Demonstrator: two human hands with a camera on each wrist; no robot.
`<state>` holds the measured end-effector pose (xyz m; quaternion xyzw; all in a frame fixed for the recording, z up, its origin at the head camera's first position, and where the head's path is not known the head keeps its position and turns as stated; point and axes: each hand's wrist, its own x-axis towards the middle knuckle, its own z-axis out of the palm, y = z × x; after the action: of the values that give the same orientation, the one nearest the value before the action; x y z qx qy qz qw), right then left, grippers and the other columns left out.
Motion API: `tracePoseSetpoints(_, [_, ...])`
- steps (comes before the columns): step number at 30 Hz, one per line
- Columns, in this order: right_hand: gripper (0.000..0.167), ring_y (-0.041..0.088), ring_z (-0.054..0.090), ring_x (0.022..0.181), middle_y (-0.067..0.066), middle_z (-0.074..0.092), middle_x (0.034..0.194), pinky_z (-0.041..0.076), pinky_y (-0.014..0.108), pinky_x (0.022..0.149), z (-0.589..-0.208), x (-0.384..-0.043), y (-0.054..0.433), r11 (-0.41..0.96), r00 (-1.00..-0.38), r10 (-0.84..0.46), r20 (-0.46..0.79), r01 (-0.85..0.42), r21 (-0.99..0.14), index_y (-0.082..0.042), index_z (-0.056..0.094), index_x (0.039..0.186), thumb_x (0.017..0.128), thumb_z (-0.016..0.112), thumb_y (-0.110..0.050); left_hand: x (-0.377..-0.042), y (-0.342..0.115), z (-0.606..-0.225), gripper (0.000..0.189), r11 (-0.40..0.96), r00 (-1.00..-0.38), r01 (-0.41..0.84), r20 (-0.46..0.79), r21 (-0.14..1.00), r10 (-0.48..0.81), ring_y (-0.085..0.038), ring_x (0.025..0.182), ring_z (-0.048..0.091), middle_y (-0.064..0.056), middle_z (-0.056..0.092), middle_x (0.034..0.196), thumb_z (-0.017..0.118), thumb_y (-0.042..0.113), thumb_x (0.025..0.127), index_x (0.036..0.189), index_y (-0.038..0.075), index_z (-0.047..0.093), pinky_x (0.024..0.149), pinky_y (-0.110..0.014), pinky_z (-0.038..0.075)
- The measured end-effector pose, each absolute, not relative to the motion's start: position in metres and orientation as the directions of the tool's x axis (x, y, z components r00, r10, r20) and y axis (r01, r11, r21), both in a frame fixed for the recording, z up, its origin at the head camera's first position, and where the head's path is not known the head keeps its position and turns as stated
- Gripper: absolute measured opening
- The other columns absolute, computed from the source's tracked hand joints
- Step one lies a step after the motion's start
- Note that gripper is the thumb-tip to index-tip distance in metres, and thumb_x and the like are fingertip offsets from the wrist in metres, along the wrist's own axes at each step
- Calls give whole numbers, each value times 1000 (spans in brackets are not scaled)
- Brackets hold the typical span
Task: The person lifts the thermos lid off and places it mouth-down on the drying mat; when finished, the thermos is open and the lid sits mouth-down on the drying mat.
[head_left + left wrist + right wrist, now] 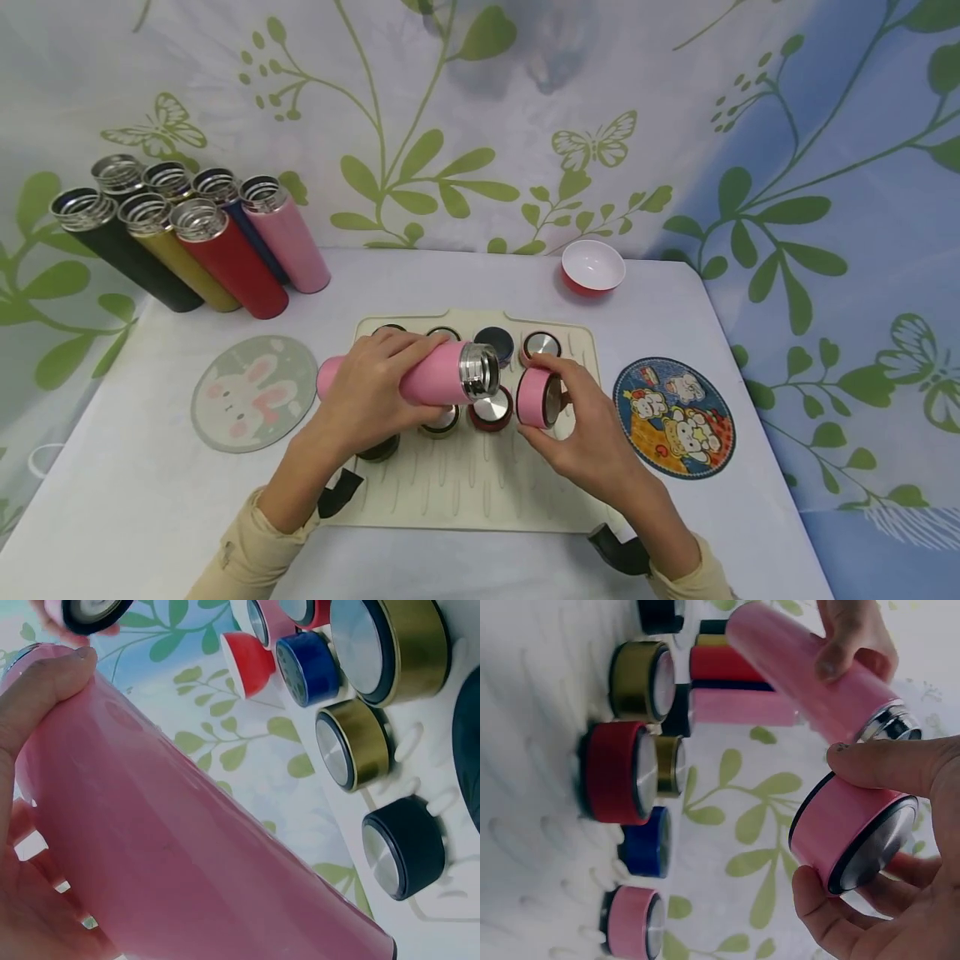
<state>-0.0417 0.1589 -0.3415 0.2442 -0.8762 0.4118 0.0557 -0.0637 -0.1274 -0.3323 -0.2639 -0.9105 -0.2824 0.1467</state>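
A pink thermos bottle (pixel 438 375) lies almost level in the grip of my left hand (pixel 375 383), its bare steel mouth turned to the right. Just right of that mouth, my right hand (pixel 592 425) pinches a pink bottle lid (pixel 535 398) between thumb and fingers. Lid and bottle are apart. In the right wrist view, the lid (pixel 855 832) shows a dark rim and a steel face. Beneath both hands, several other lids rest on a cream mat, among them a red lid (pixel 615 772) and a blue lid (pixel 306 667). Some are partly hidden by my left hand.
Several lidless thermos bottles, including a red bottle (pixel 236 262) and a pink bottle (pixel 288 242), stand at the back left. A red bowl (pixel 592 267) sits at the back. Round mats lie left (pixel 255 392) and right (pixel 675 417) of the cream mat (pixel 480 500).
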Motion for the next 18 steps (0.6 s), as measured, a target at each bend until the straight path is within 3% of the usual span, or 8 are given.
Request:
tracePoseSetpoints(6, [80,14,54,97,2,58,121,53,28,68,-354,-44,165,572,-900,-343,270,-428,-700,-7,48,132,66,93,-6,-62,-137,-331,81,713,-838,523,431,466,333,-25,106,58,-7,68,115,96,33,61,133,14,65,83,-46,48])
tracePoseSetpoints(11, [76,14,56,101,2,59,122,54,30,67,-367,-49,171,612,-887,-360,288,-458,-645,-12,56,135,69,93,-13,-60,-146,-331,85,717,-851,489,452,497,268,-26,112,57,-8,66,123,97,29,61,136,12,61,85,-48,50])
tracePoseSetpoints(18, [75,15,57,99,3,57,119,52,33,71,-385,-54,176,692,-921,-337,196,-383,-612,-19,58,140,73,92,-18,-58,-163,-333,82,723,-880,412,447,554,159,-30,111,56,-12,63,123,95,21,65,136,6,57,88,-52,50])
